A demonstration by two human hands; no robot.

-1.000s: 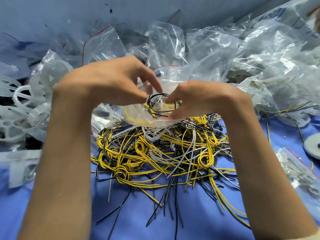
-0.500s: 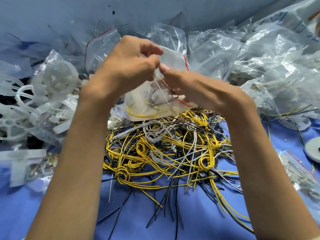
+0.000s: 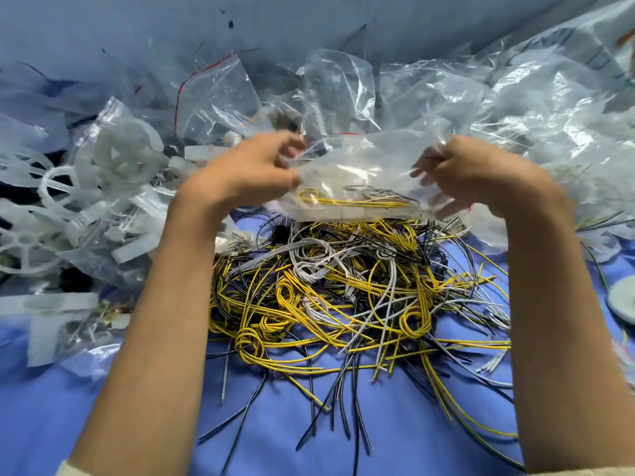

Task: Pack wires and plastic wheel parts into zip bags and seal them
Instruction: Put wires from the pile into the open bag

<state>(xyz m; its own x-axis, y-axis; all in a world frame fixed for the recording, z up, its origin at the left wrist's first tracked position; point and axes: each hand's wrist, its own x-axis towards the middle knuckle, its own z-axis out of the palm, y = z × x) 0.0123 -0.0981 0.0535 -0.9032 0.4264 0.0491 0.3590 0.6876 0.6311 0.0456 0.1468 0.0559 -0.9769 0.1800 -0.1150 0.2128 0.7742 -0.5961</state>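
Between the two grips: one clear zip bag (image 3: 357,166), held off the table (image 3: 378,424) and stretched sideways.
- Left grip (image 3: 254,170): fingers curled, pinching the bag's left edge.
- Right grip (image 3: 470,176): fingers curled round the bag's right edge and partly seen through the film. Motion blur here, so the exact finger placement is unclear.
- Bag film is crinkled and glossy.
- Contents sit low in the bag: a yellow wire bundle (image 3: 347,201) lying lengthwise, some thin dark or grey wire above it, and pale plastic pieces along the bottom fold.
- Cannot tell whether the zip is closed.

Below the grips: a loose wire pile (image 3: 343,286) of yellow, grey-white and black wires, tangled on the blue table cover. Its top is just under the bag.

Outboard of the left grip: a heap of white plastic wheel parts (image 3: 127,156), spoked and translucent, some already bagged.

Beyond both grips and outboard of the right: a heap of crumpled clear bags (image 3: 343,84).

Far outboard of the right grip, at the frame edge: a white disc (image 3: 622,300).

Change against 0.5 s earlier:
- Then, both grips were close together, fingertips nearly touching at the bag's upper edge, with the bag hanging below them.
- Now the grips are well apart and the bag is pulled out wide between them.
- The wire pile and the wheel heap are unchanged.
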